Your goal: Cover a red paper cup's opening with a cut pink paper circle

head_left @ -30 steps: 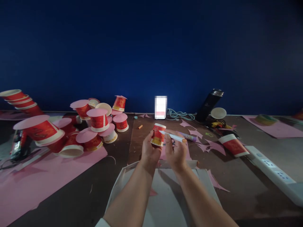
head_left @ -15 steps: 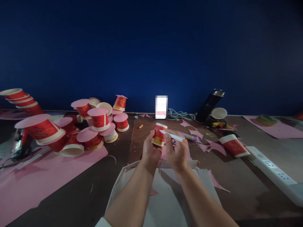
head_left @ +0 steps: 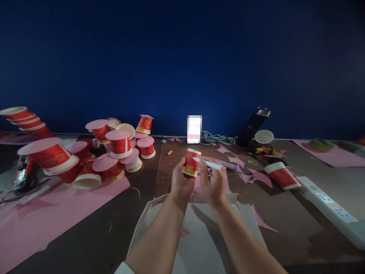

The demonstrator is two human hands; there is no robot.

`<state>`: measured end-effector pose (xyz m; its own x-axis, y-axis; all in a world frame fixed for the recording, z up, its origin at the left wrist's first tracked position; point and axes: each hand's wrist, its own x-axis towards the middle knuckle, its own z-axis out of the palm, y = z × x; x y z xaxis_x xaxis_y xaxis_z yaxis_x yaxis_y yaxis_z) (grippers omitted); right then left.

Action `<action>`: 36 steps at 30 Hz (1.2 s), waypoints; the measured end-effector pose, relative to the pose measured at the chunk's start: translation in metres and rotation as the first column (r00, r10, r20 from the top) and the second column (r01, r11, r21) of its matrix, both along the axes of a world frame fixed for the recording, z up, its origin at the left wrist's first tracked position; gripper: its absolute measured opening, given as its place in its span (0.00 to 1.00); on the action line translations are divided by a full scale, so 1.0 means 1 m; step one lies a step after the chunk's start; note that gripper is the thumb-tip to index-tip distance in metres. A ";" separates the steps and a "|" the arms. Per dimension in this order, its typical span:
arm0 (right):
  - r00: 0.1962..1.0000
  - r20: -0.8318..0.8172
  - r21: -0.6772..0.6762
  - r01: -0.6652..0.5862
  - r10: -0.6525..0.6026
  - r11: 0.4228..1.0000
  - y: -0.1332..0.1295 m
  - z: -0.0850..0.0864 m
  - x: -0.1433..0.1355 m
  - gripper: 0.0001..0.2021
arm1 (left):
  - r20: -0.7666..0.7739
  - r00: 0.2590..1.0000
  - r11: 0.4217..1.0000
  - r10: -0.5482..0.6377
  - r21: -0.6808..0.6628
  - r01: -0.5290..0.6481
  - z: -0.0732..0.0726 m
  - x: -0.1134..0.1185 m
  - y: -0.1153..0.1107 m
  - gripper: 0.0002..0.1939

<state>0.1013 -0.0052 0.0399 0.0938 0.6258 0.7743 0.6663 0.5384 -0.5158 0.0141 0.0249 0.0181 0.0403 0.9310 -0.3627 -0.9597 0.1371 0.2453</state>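
Near the middle of the view, my left hand (head_left: 182, 179) is wrapped round a red paper cup (head_left: 191, 161) with a white rim and gold pattern. My right hand (head_left: 213, 182) grips a white marker (head_left: 211, 164) with an orange end, its tip pointing left against or very close to the cup's side. A small orange cap (head_left: 170, 152) lies on the brown table beyond my left hand. Behind my right hand is a purple tube (head_left: 230, 166), partly hidden. Pink paper (head_left: 224, 182) shows beneath the hands.
Red cups with pink discs (head_left: 118, 144) crowd the left, beside a large pink sheet (head_left: 71, 213). An open box (head_left: 199, 243) lies under my forearms. At right are a dark flask (head_left: 252, 127), a red cup (head_left: 282, 176), pink scraps (head_left: 259, 177) and a power strip (head_left: 327, 207). A lit screen (head_left: 194, 130) stands behind.
The marker and my right fingers have shifted slightly to the right and tilted a little. My left hand and the cup are almost unmoved.
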 end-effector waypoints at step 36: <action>0.996 -0.087 0.015 0.016 -0.015 1.000 0.002 -0.004 0.003 0.09 | -0.036 0.997 0.995 0.072 -0.067 -0.074 0.010 -0.002 -0.002 0.03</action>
<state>0.1045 -0.0036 0.0355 0.1703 0.6119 0.7724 0.6278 0.5368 -0.5637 0.0117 0.0224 0.0281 -0.0402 0.9040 -0.4257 -0.9591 0.0845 0.2700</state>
